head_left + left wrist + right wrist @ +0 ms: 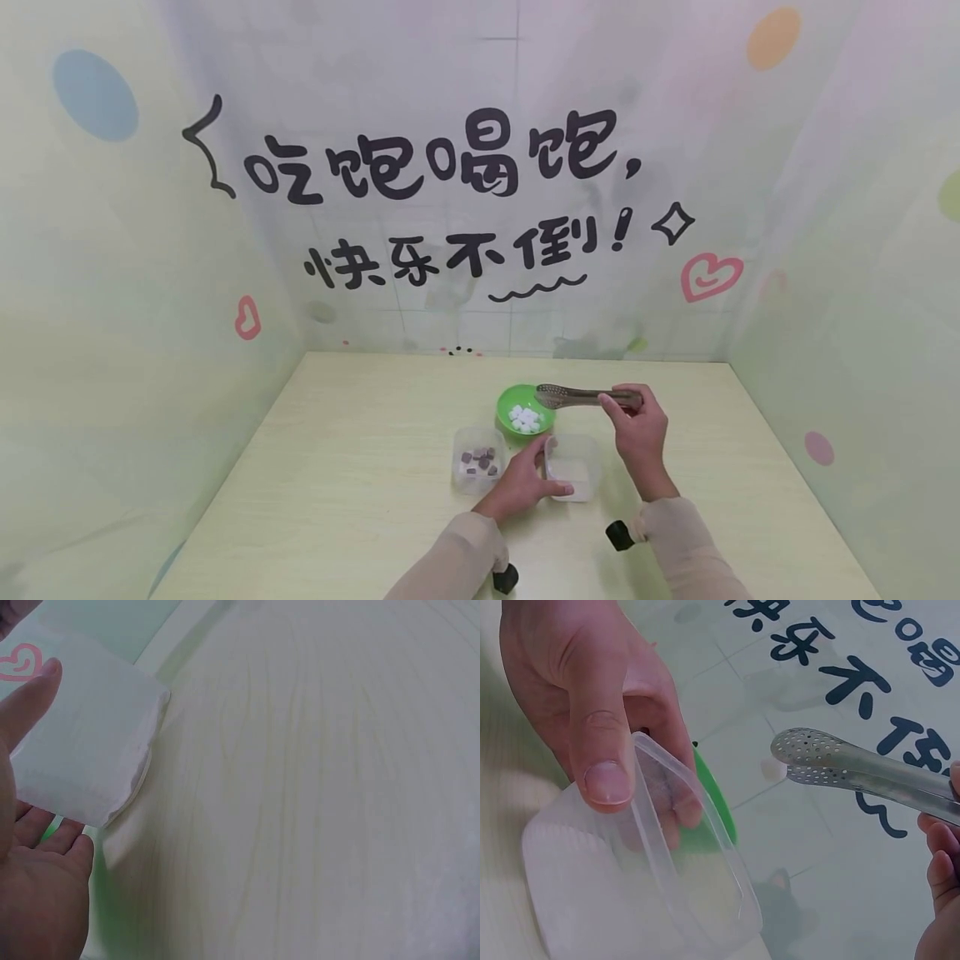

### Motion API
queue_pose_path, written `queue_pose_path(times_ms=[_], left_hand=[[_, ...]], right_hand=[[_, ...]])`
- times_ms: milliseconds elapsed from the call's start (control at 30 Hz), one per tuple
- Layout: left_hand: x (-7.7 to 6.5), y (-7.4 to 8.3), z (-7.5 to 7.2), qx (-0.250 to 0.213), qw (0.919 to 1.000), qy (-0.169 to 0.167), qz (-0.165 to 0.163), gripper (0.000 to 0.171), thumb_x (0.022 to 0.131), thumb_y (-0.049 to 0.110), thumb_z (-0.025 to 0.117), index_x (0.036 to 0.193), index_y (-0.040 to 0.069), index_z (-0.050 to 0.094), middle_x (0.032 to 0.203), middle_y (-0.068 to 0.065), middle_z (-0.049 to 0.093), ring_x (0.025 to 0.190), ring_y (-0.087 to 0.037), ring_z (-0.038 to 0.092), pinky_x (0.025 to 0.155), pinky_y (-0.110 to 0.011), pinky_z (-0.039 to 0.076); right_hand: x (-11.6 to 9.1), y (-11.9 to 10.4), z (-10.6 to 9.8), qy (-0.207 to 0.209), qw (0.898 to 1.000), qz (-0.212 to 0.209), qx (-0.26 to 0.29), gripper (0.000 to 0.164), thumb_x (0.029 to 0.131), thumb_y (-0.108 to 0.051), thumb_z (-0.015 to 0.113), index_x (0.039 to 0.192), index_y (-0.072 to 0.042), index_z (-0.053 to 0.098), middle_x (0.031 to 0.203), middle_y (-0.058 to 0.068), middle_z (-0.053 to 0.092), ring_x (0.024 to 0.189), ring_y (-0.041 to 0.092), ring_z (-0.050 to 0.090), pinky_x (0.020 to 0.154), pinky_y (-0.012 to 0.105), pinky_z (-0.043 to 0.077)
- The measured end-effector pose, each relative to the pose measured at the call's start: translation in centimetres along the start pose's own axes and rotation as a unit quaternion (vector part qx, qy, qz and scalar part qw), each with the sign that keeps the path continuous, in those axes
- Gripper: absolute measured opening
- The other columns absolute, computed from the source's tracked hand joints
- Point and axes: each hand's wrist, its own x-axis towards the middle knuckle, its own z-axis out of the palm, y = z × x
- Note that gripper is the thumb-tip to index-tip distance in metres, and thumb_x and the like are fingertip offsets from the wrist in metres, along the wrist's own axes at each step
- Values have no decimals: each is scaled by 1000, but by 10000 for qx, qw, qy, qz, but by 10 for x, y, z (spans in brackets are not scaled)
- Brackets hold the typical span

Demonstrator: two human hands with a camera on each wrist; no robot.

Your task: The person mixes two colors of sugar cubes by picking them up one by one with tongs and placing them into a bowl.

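My left hand (521, 483) grips a clear plastic container (581, 482) by its left side, thumb on the near wall. Fingers show through the plastic in the right wrist view, where the container (570, 870) has nothing visible inside. My right hand (643, 425) holds metal tongs (592, 398) level above the table, pointing left. Their perforated tips (806, 746) lie close together and overlap the right rim of a green bowl (504, 400) in the head view. White cubes (525, 419) lie in that bowl. The left wrist view catches the container's pale side (90, 742) beside the thumb.
A second clear container (457, 468) with several purplish-brown cubes (480, 458) stands left of my left hand. The pale wood-grain table (337, 467) meets a printed back wall (420, 329) behind the bowl, with walls on both sides.
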Motion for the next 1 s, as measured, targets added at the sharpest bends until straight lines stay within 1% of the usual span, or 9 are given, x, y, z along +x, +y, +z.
queue_pose_path(times_ms=[67,167,300,400,567,633,700,867,1000], left_hand=[[0,0,0,4,10000,3,-28,93,79,29,85,154,14,34,158,-10,41,145,-37,39,121,-52,36],[0,1,0,20,10000,1,3,92,79,27,85,154,12,34,157,-11,43,144,-37,40,120,-52,36],[-1,2,1,38,10000,-2,37,92,79,25,85,154,10,34,155,-13,44,144,-38,41,120,-52,36],[-1,3,1,63,10000,16,25,92,79,25,85,154,10,34,155,-13,44,144,-38,41,120,-52,36],[-1,3,0,93,10000,29,-12,93,78,27,85,154,11,34,156,-12,44,144,-37,41,120,-53,36],[0,3,0,82,10000,22,-1,93,78,27,85,154,11,34,156,-12,44,144,-37,41,120,-53,36],[0,2,1,83,10000,12,25,94,78,27,85,154,11,34,156,-12,44,144,-38,41,120,-52,36],[2,1,1,115,9999,5,49,94,78,28,85,155,12,33,156,-13,44,144,-38,42,120,-51,36],[3,0,0,132,9999,17,46,95,78,29,85,155,13,32,156,-13,43,143,-38,42,120,-51,37]], right_hand=[[3,10,2,9,10000,16,66,26,86,-5,76,105,7,64,90,23,71,68,-9,56,60,6,48],[4,12,2,-32,9999,64,79,27,85,-7,77,105,5,64,85,11,71,68,-8,57,60,7,49],[5,15,3,-87,9997,204,113,29,86,-7,77,108,5,64,81,-6,66,69,-7,57,60,7,49],[4,15,3,-86,9995,255,147,30,85,-8,78,109,4,65,82,-6,65,68,-6,57,60,8,50],[3,13,2,-73,9997,227,113,28,86,-10,77,108,3,65,88,11,70,68,-5,57,60,8,49],[2,14,0,-58,9997,224,65,28,86,-10,77,108,3,65,89,15,71,69,-5,57,59,8,49],[2,14,-2,-49,9997,249,15,28,87,-10,77,108,3,64,89,12,71,69,-4,56,59,9,49],[2,17,-7,-7,9993,359,-38,27,87,-11,76,108,2,65,85,-2,68,70,-3,57,59,10,50],[2,20,-10,37,9992,400,-30,27,87,-11,77,107,2,65,83,-4,68,69,-2,57,59,10,50]])
